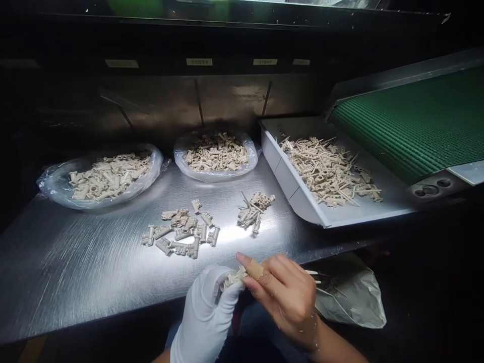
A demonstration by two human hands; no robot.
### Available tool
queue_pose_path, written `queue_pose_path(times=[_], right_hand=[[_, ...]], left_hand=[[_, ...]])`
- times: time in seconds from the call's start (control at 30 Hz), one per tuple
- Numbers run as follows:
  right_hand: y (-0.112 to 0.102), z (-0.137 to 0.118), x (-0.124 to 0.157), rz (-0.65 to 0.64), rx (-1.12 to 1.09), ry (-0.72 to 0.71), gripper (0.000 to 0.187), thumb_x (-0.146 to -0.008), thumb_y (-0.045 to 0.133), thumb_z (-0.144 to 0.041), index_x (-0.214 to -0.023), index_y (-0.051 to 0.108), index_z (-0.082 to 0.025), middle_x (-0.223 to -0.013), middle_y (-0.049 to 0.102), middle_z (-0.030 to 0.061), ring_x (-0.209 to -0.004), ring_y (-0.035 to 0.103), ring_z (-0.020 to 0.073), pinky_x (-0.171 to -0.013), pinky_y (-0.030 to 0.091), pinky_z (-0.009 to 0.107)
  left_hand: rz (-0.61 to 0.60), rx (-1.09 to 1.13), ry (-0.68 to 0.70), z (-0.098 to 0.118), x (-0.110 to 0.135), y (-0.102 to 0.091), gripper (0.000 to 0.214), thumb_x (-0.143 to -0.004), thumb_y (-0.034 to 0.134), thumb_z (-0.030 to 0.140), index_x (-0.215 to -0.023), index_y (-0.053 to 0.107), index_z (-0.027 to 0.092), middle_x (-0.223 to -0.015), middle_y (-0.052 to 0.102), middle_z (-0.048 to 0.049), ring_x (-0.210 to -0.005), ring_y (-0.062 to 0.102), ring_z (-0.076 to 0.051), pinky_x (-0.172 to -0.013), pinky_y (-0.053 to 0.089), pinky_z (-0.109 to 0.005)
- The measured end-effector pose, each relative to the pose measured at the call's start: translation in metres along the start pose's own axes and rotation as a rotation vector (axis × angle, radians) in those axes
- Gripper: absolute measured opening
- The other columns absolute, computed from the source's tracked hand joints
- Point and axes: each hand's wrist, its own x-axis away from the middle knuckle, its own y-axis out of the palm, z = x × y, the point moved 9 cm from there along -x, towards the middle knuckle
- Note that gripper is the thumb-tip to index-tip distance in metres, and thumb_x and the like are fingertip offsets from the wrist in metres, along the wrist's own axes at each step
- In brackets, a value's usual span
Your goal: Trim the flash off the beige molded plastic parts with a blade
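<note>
My left hand (212, 302), in a white glove, grips a small beige moulded plastic part (235, 277) near the front edge of the metal table. My right hand (282, 290) is bare, with a tan bandage (254, 269) round one finger. Its thumb and finger close on the right end of the same part. Pale thin sticks (313, 273) jut out behind the right hand; whether it holds them is hidden. Beyond the hands lie a loose group of tubular parts (185, 233) and a smaller pile of parts with sticks (254, 209).
Two plastic-lined round containers of parts, the left one (51, 189) and the middle one (219, 176), stand at the back. A white tray (295, 194) holds stick-bearing parts. Right of it slopes a green conveyor belt (419, 121). Below the table edge hangs a pale bag (359, 297).
</note>
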Motion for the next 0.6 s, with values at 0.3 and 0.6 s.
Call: queue_pose_path(times=[0.3,0.6], right_hand=[[0.009,0.01,0.006,-0.001,-0.183,0.078,0.043,-0.113,0.045,-0.035,-0.154,0.05,-0.022,-0.075,0.057,0.0012,-0.068,0.053,0.0172,-0.061,0.043,0.029],[0.009,0.013,0.006,0.008,-0.264,0.098,0.039,-0.111,0.05,-0.034,-0.147,0.059,-0.022,-0.072,0.058,0.0003,-0.065,0.053,0.0164,-0.059,0.043,0.028]], left_hand=[[-0.02,0.061,-0.05,-0.002,-0.001,0.004,0.025,-0.101,0.06,0.039,-0.084,0.071,0.023,-0.085,0.072,-0.0038,-0.08,0.065,-0.022,-0.075,0.048,-0.03],[-0.261,0.488,-0.351,-0.015,-0.001,0.029,0.046,-0.102,0.051,0.052,-0.068,0.052,0.023,-0.057,0.048,0.0037,-0.054,0.043,-0.014,-0.057,0.038,-0.029]])
